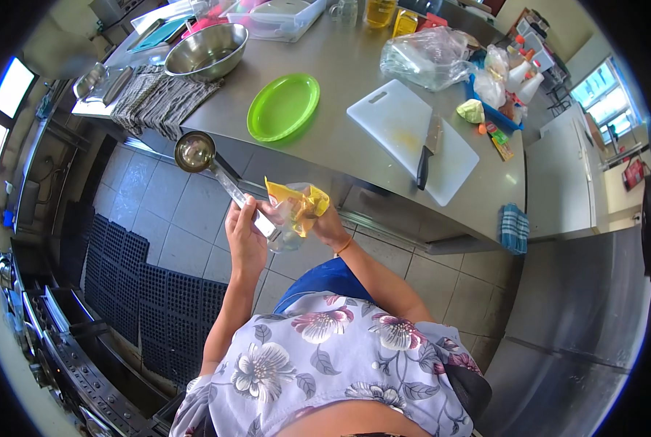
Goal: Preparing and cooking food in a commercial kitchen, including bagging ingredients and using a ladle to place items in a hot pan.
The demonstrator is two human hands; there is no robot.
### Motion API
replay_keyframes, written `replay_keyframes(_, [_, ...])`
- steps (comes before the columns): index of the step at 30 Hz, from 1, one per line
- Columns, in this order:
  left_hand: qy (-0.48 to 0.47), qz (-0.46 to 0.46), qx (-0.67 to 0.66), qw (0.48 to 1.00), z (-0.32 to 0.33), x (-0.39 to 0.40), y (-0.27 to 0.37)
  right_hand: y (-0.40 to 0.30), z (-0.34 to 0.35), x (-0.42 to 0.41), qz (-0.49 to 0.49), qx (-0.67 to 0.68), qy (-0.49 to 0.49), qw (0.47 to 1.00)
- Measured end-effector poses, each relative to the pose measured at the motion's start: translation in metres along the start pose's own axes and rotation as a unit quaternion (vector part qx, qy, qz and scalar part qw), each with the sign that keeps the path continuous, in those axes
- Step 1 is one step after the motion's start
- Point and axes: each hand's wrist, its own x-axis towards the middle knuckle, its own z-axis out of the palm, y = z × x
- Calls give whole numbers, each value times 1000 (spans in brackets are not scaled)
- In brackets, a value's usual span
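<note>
My left hand (pixel 247 240) grips the flat handle of a steel ladle (pixel 195 152), whose round bowl points away to the upper left. Crumpled in my right hand (pixel 328 225) are a yellow plastic packet (pixel 303 202) and some clear plastic wrap (pixel 288 238). The ladle's handle end lies against the clear plastic, and both hands are close together above the floor, in front of the counter. On the steel counter (pixel 333 128) beyond them sits a bright green oval plate (pixel 284 106). What the packet holds is hidden.
A kitchen knife (pixel 428 153) lies across a white cutting board (pixel 391 123). A steel bowl (pixel 208 54) rests by a striped cloth (pixel 164 101). Plastic bags (pixel 426 57) and a blue tray (pixel 481 104) with bottles stand at right. A stove (pixel 85 366) is lower left, a steel fridge (pixel 571 306) right.
</note>
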Motion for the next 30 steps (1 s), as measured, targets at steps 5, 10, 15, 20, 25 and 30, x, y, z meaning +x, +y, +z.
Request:
replay_keyframes(5, [4, -13, -36, 999, 11, -4, -10, -32, -21, -8, 41, 30, -49, 998])
replay_keyframes(10, [4, -29, -40, 999, 29, -13, -31, -37, -49, -2, 52, -94, -134, 985])
replay_keyframes(15, [19, -55, -51, 997, 54, -27, -48, -43, -62, -5, 79, -161, -145, 973])
replay_keyframes(20, [49, -40, -51, 997, 68, -36, -61, -60, -71, -10, 63, -478, -221, 848])
replay_keyframes(25, [64, 4, -54, 996, 73, -44, -67, -51, -68, -15, 44, -591, -211, 778])
replay_keyframes(30, [133, 32, -70, 988, 61, -53, -64, -34, -57, -13, -118, -652, -182, 726])
